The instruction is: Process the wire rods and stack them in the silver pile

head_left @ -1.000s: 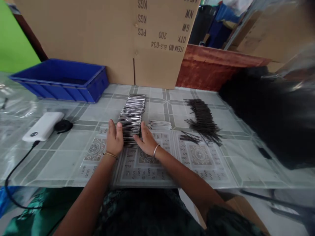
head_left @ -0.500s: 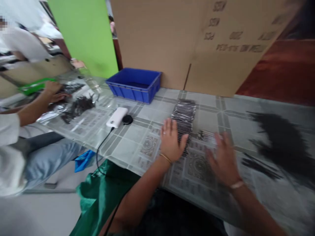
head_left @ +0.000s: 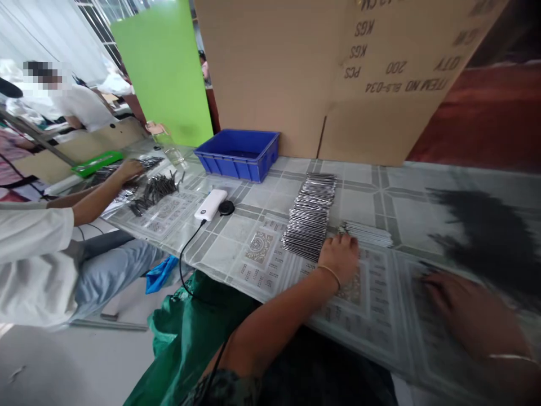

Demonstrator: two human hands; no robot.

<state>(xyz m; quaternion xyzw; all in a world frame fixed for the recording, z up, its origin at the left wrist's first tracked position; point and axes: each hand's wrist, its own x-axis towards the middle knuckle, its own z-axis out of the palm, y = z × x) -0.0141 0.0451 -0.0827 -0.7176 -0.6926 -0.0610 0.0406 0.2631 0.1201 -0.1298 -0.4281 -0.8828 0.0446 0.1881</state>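
Observation:
Thin silvery metal rods lie side by side in a long row (head_left: 310,217) on the table. A smaller bunch of pale rods (head_left: 367,234) rests to the right of it. My left hand (head_left: 340,256) is bent over the table between the row's near right end and this bunch; its fingertips are hidden, so its hold cannot be made out. Further right, my right hand (head_left: 469,310) is low over the table, somewhat blurred, its fingers curled around a few thin black rods (head_left: 426,269) that stick out past the fingertips.
A large pile of dark rods (head_left: 486,237) spreads at the right. A blue bin (head_left: 239,155) stands before the cardboard sheet (head_left: 270,73). A white power bank (head_left: 211,204) with a cable lies beside a black disc (head_left: 226,208). At left, a co-worker's hand (head_left: 131,169) handles rods.
My left hand has left the top of the silver row and come right and nearer. My right hand has moved from the pale bunch rightward to the black rods. The view has shifted slightly.

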